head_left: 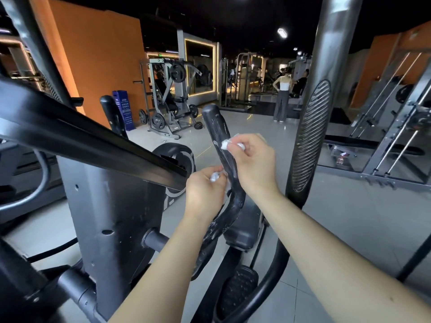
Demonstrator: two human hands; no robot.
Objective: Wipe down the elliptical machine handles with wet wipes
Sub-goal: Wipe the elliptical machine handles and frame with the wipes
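Fingers [241, 145] of the right hand [254, 162] are curled, pinching a bunched white wet wipe [226, 144] against the right side of the curved black handle [217, 127], a little below its rounded top. The right forearm enters from the lower right, wrist roughly straight, back of the hand toward the camera. The left hand [205, 192] sits lower on the same handle, on its left side near the bend, fingers curled round a second white wad [215, 177] that touches the grip. The left forearm rises from the bottom edge, alongside the lower handle. The handle surface shows pale streaks and scuffing. A grey upright post [331, 54] stands to the right of both hands.
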